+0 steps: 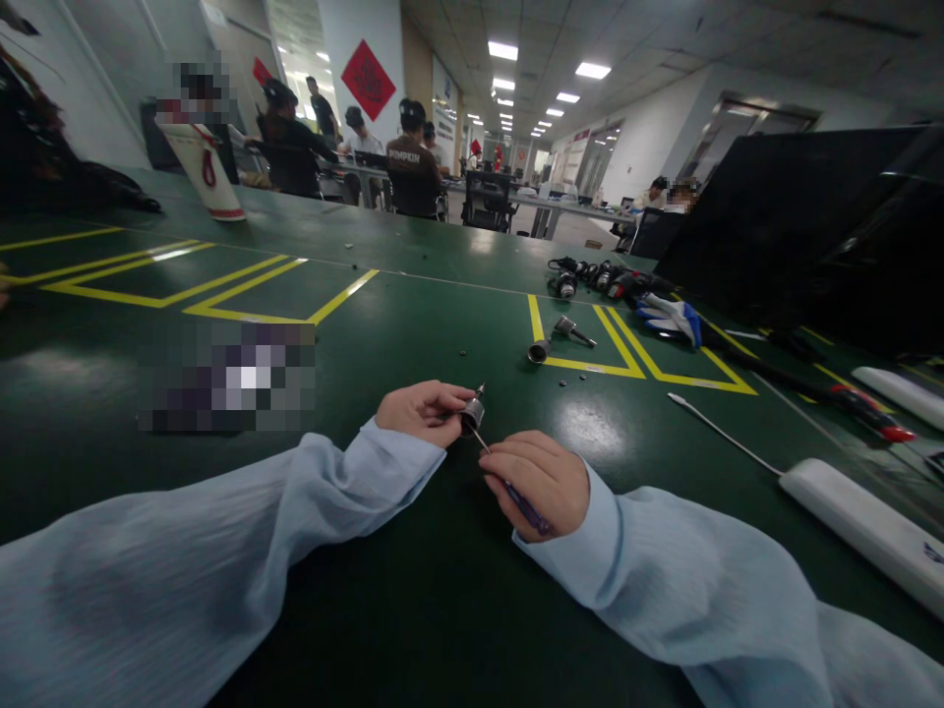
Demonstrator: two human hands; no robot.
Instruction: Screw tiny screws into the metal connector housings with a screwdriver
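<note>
My left hand (424, 413) pinches a small metal hole saw (472, 417) over the green table, its thin shank pointing up and away. In my right hand (542, 477) is a slim screwdriver with a dark purple handle (526, 505). Its shaft reaches to the cup of the hole saw; whether the tip touches a screw there is too small to tell. Beyond my hands, a second hole saw (567, 328) lies on its side, with another metal cup (538, 351) close by. Small dark bits, among them one piece (562, 383), lie near these.
Yellow tape (590, 366) marks boxes on the green table (413, 610). At right are a white power strip (862, 526), blue-and-white gloves (671, 320), black tools (582, 275) and a dark monitor (796, 216). A blurred-out object (228, 379) and a paper cup (206, 172) are at left. Several people sit farther back.
</note>
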